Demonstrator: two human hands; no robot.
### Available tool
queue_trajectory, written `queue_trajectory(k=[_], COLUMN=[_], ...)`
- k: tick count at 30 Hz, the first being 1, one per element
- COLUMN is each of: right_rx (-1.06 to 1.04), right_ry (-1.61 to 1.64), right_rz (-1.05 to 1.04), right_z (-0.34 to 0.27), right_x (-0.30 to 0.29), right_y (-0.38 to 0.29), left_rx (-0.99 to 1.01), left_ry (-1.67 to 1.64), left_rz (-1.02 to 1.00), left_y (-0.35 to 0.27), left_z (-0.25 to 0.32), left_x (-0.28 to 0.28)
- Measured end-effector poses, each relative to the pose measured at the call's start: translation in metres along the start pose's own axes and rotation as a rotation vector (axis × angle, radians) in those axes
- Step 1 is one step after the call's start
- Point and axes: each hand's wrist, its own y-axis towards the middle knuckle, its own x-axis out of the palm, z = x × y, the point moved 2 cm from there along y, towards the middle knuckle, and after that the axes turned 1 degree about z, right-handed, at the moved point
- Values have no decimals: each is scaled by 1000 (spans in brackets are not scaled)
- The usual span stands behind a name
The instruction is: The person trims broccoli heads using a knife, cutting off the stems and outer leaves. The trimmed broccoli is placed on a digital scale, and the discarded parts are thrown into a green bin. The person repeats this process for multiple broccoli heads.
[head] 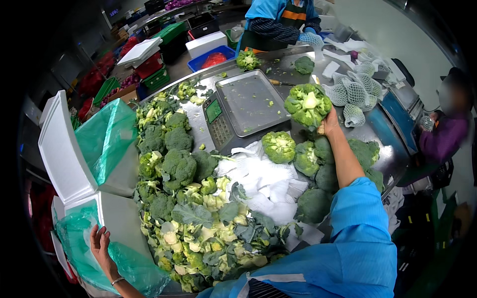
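Note:
My right hand (329, 121) is closed around a wooden-handled tool, perhaps a knife, whose blade is mostly hidden. A broccoli head (308, 105), cut stem showing, is at that hand; how it is held cannot be told. More broccoli heads (323, 178) lie below this hand, beside a pile of white foam net sleeves (262, 178). My left hand (100, 242) is raised over a foam box (125, 223) lined with green plastic film (80, 223), its fingers apart and empty. Between the hands spreads a heap of broccoli heads (179, 169), trimmed stems (171, 238) and leaves (192, 214).
A digital scale (253, 104) stands on the metal table (193, 115). Netted produce (354, 89) lies at the right. A co-worker in blue sleeves (275, 22) works across the table; a person in purple (443, 136) is at the right. Another lined foam box (119, 164) stands left.

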Motion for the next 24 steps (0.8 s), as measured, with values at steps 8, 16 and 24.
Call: queue_trajectory(k=[8, 16, 24], right_rx=[149, 150, -411], right_ry=[296, -296, -1336], right_rz=[-432, 270, 307], right_z=[31, -49, -150], right_x=[17, -84, -193], right_y=[-31, -19, 7], left_rx=[101, 230, -87], left_ry=[-4, 124, 318], left_rz=[-310, 116, 504], left_y=[-6, 7, 15], left_z=[46, 3, -108], left_x=[84, -19, -179])
